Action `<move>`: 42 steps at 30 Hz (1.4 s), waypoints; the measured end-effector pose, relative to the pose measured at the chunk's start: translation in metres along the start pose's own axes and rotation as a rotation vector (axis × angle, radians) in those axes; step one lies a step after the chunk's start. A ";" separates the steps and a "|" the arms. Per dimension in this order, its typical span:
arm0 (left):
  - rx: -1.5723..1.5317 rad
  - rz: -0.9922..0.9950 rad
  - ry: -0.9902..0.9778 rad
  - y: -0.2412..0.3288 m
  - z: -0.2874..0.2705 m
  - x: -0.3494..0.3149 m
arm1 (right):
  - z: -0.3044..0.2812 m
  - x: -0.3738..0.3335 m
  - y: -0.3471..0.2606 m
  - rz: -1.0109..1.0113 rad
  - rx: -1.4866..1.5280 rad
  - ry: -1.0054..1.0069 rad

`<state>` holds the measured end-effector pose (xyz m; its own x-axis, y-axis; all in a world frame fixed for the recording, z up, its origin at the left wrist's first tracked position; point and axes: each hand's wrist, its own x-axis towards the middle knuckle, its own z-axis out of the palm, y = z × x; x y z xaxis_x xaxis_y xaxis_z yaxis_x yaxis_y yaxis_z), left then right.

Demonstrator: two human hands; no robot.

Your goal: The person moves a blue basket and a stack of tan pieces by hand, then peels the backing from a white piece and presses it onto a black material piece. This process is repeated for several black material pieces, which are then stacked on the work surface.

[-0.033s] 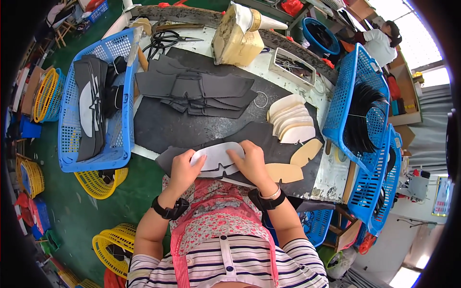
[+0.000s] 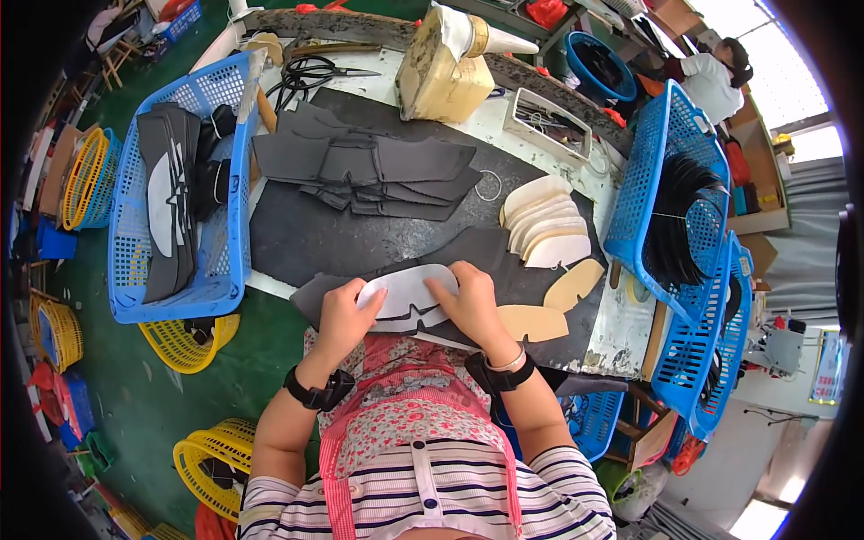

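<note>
At the table's near edge, a white oval piece with a zigzag notch [image 2: 409,291] lies over a dark grey cut piece [image 2: 310,300]. My left hand [image 2: 345,317] grips the white piece's left end, thumb on top and fingers partly hidden underneath. My right hand [image 2: 471,308] holds the right end the same way, its thumb pressing on the surface. Just right of it rest two tan notched pieces [image 2: 533,322], with a fanned stack of cream pieces [image 2: 544,222] beyond. Farther back, overlapping dark grey cut pieces [image 2: 360,166] are piled on a black mat [image 2: 396,229].
A blue basket [image 2: 180,310] holding dark and white pieces stands left; another blue basket [image 2: 670,117] with black strips stands right. At the back are black-handled scissors [image 2: 310,74], a yellowed block-shaped container [image 2: 441,81] and a tool tray [image 2: 549,130]. Another person [image 2: 715,85] is at far right.
</note>
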<state>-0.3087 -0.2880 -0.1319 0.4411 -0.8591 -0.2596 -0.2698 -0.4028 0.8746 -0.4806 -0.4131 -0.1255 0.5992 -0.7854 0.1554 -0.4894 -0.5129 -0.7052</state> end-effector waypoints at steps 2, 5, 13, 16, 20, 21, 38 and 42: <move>-0.068 -0.042 -0.012 -0.003 0.002 0.000 | 0.003 -0.001 0.003 0.000 -0.055 -0.018; 0.183 0.226 0.096 -0.004 0.003 0.002 | 0.005 -0.001 -0.001 -0.001 -0.168 -0.042; 0.939 0.029 0.011 0.050 -0.028 0.021 | -0.023 -0.006 -0.007 0.167 -0.434 0.022; 0.851 0.361 0.163 0.063 -0.035 0.047 | -0.047 -0.025 -0.003 0.200 -0.368 -0.012; 0.859 0.751 0.506 0.062 -0.027 0.100 | -0.069 -0.057 -0.002 0.070 -0.432 -0.220; 0.862 0.777 0.532 0.059 -0.025 0.112 | -0.071 -0.064 -0.001 0.026 -0.428 -0.215; 0.702 0.699 -0.113 0.042 0.035 0.009 | -0.064 -0.086 0.020 -0.156 -0.287 0.128; 0.455 0.769 -0.152 0.064 0.057 -0.016 | -0.072 -0.090 -0.002 -0.232 -0.301 0.241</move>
<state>-0.3818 -0.3184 -0.0952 -0.1092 -0.9621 0.2498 -0.7695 0.2409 0.5914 -0.5799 -0.3665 -0.0883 0.5677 -0.6778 0.4673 -0.5436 -0.7349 -0.4055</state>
